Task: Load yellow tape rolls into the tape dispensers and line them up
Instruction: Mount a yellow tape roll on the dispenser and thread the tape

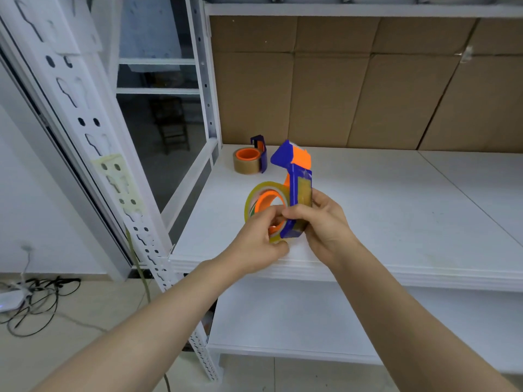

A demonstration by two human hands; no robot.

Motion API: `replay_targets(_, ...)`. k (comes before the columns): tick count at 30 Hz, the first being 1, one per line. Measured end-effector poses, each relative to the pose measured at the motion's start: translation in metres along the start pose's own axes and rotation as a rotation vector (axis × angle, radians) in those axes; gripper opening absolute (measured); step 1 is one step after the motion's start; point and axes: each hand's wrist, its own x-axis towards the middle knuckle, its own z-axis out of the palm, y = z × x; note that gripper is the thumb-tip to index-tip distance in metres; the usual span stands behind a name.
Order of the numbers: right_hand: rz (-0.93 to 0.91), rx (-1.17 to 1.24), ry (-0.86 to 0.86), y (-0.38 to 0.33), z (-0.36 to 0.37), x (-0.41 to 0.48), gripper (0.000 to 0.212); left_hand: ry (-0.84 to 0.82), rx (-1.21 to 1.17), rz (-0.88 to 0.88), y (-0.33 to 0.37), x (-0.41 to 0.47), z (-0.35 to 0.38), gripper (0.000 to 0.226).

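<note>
Yellow tape roll (252, 200): translucent yellowish ring, glossy, sitting over the orange hub (268, 200) of a hand-held tape dispenser (297, 190). It is being held up in the air above the front edge of the white shelf (396, 222), between both hands.

Tape dispenser: blue plastic frame with orange inserts, hard and smooth, its wedge-shaped head (285, 157) pointing up and away from the hands. A strip of yellowish tape is lying along its blue handle.

Left hand (260, 239): fingers are curling closed on the lower rim of the roll and hub, thumb on the near side.

Right hand (322, 222): is gripping the dispenser's frame and handle from the right, fingers wrapping around it, thumb touching the left hand's fingertips.

Second tape dispenser (261, 157): same blue and orange build, already carrying a brownish-yellow roll (246, 164); resting on the shelf beyond the left hand, well apart from it, near the shelf's back left corner.

Shelf: flat, matte white board; the surface to the right of the right hand and beyond it is lying open up to the back. Its front lip is running just below the hands.

Back wall: brown cardboard panels (368, 80), creased at their seams.

Upright (93, 142): white perforated steel post, standing left of the left hand at the shelf's front corner.
</note>
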Motion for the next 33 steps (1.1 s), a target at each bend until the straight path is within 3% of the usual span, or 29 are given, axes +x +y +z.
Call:
replay_targets(4, -0.077, -0.068, -0.029, -0.006, 0.012, -0.010, 0.049, 0.021, -0.312, -0.005, 0.009, -0.004, 0.001, 0.042)
replay_targets(10, -0.191, -0.078, -0.032, -0.006, 0.024, -0.016, 0.050, 0.256, -0.283, 0.036, 0.020, -0.002, 0.000, 0.031)
replay_targets(14, -0.239, -0.039, 0.072, -0.003, 0.036, -0.018, 0.063, 0.308, 0.127, 0.132, 0.025, -0.006, 0.000, 0.024)
replay_targets(17, -0.224, 0.156, 0.087, -0.011, 0.028, -0.012, 0.043, 0.263, 0.366, 0.395, 0.032, -0.011, 0.002, 0.023)
replay_targets(19, -0.129, 0.307, 0.078, -0.014, 0.018, -0.005, 0.028, 0.341, 0.413, 0.525, 0.037, -0.016, -0.003, 0.028)
replay_targets(21, 0.023, 0.401, 0.105, -0.013, 0.011, -0.003, 0.024, 0.590, 0.253, 0.476, 0.043, -0.019, -0.010, 0.027)
replay_targets(23, 0.144, 0.431, 0.086, -0.011, 0.007, -0.005, 0.022, 0.743, -0.111, 0.214, 0.048, -0.015, -0.015, 0.018)
replay_targets(25, 0.185, 0.430, 0.030, -0.009, 0.005, -0.010, 0.023, 0.578, -0.389, -0.153, 0.054, -0.008, -0.018, 0.019)
replay_targets(27, 0.196, 0.410, -0.022, -0.008, 0.006, -0.014, 0.022, 0.311, -0.568, -0.366, 0.054, -0.005, -0.020, 0.036)
replay_targets(33, 0.202, 0.281, -0.073, -0.007, 0.005, -0.015, 0.019, 0.067, -0.831, -0.288, 0.061, -0.014, -0.027, 0.031)
